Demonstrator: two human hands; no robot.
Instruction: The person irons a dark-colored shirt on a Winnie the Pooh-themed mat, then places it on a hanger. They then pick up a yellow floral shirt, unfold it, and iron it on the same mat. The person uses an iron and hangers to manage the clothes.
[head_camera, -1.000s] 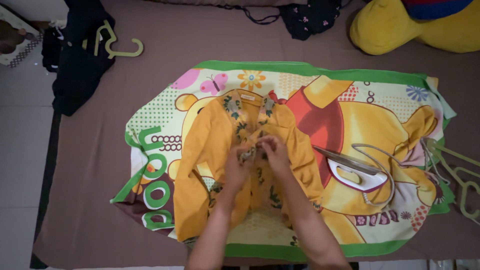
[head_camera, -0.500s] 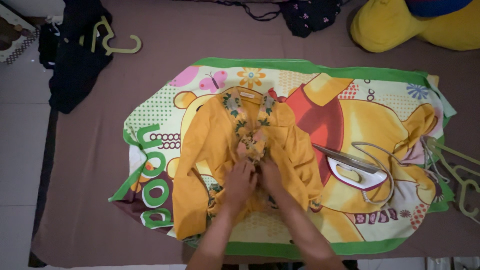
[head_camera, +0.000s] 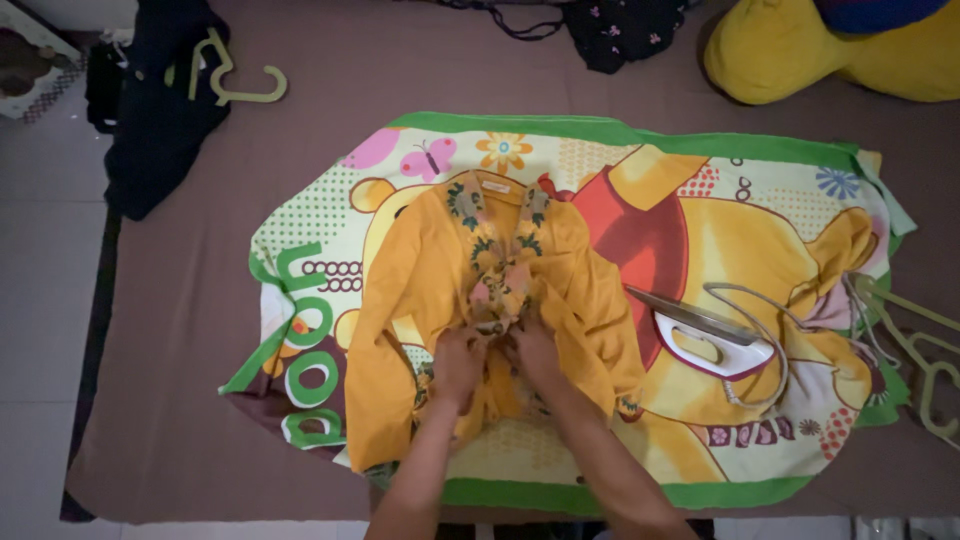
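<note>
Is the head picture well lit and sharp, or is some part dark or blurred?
Head view: dim, warm light overall; the orange blouse and both hands, left and right, are soft but readable; the dark garment at the upper left loses detail in shadow; the white iron shows no glare.

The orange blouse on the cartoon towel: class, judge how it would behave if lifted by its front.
The orange blouse looks thin and creased, so probably floppy and light. It bunches where the hands gather it, so it would likely sag and drape, not hold shape.
</note>
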